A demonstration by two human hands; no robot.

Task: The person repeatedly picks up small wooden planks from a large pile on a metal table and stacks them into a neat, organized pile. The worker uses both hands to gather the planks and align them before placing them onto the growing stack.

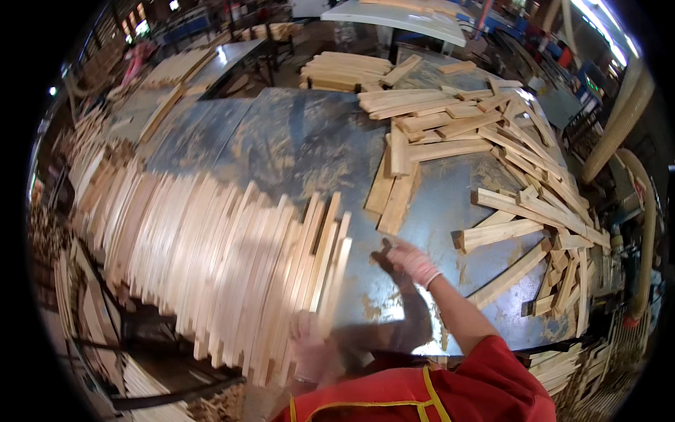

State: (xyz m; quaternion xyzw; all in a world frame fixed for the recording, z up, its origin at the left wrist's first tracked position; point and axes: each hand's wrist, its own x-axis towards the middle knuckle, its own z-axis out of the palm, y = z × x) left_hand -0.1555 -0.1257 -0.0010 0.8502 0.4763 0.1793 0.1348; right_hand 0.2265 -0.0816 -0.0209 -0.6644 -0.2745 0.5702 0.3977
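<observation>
My right hand (413, 264), in a pale glove, hovers over the metal tabletop with fingers stretched forward and left. It holds nothing that I can see. Just beyond its fingertips lie short wooden boards (399, 204). My left hand (311, 346), also gloved, is at the near ends of a long row of wooden strips (232, 253) laid side by side. Motion blur smears its fingers, so whether it grips the strip beside it cannot be made out. The row's rightmost strips (335, 274) stand slightly apart and uneven.
Loose boards lie in a jumbled heap (464, 126) across the table's far right. More boards (524, 211) are scattered along its right side. A stack of strips (344, 69) sits at the far edge. Dusty metal tabletop (295, 141) shows between them. A ribbed hose (622, 119) hangs at right.
</observation>
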